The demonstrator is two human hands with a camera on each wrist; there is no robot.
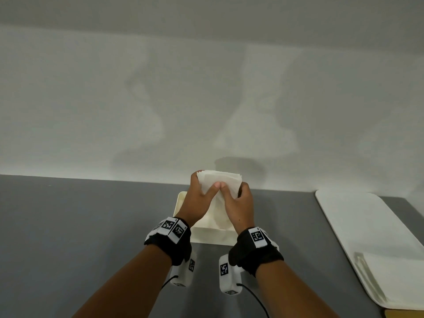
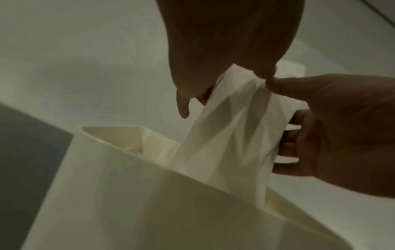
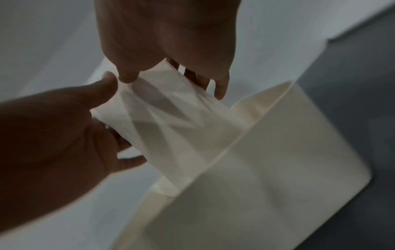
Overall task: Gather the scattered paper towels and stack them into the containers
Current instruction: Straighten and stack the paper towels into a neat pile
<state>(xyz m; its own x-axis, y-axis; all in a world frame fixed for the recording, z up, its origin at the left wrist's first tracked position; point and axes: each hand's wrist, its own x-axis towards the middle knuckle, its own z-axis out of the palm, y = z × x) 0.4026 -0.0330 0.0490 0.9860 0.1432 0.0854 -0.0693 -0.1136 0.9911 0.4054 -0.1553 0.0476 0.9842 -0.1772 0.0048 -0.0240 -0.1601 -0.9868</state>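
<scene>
A folded bundle of white paper towels stands upright over a cream rectangular container by the wall. My left hand grips its left side and my right hand its right side, thumbs meeting at the front. In the left wrist view the paper towels hang from my left hand and right hand, and their lower end dips inside the container. The right wrist view shows the same paper towels and container. The container's inside is mostly hidden.
The grey table ends at a white wall directly behind the container. At the right lies a long white tray with a flat stack of folded paper towels at its near end.
</scene>
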